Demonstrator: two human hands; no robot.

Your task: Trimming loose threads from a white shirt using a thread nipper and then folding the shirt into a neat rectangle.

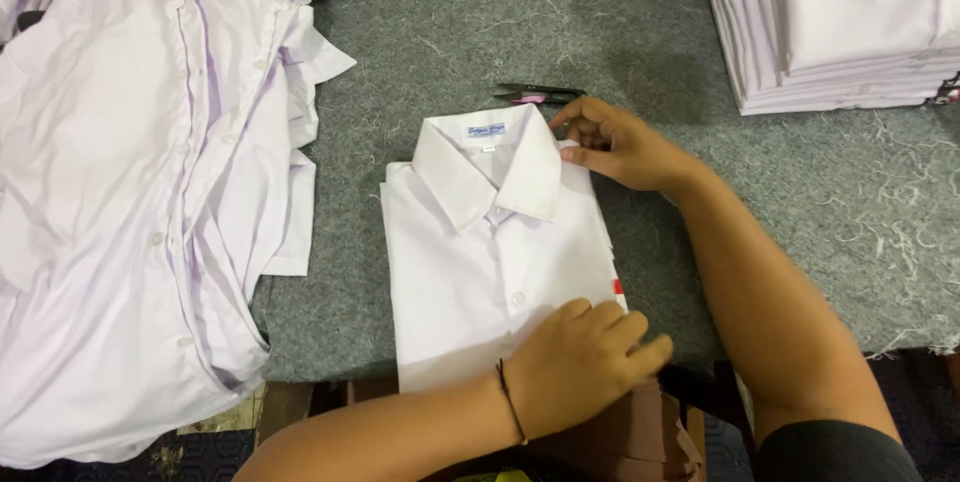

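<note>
**Folded shirt pinned flat by both hands**

The shirt [490,262] lies folded at the near edge of the grey felt table [420,32], collar away from the person and buttoned front up; its lower end reaches the table's near edge. It sits square to the person, probably so both sides can be reached at once.

The left hand [585,362] lies palm down on the shirt's lower right corner, fingers stretched flat and not gripping; it appears to press the folded layers so they do not spring open. A thin dark band [510,402] circles that wrist.

The right hand [615,147] rests at the upper right, beside the collar [490,177]; its fingers are curled onto the shoulder fold, touching the cloth, though whether they pinch it or only steady it I cannot tell. A small red bit [618,287] shows at the shirt's right edge, between the two hands; what it is I cannot tell.

Just beyond the collar lie small black snips [535,94], near the right hand but not touched.

To the left a loose heap of unfolded shirts [130,192] spreads over the table edge; at the far right stands a neat stack of folded shirts [840,22], well apart from the hands. Pale thread scraps [900,232] litter the felt.
</note>
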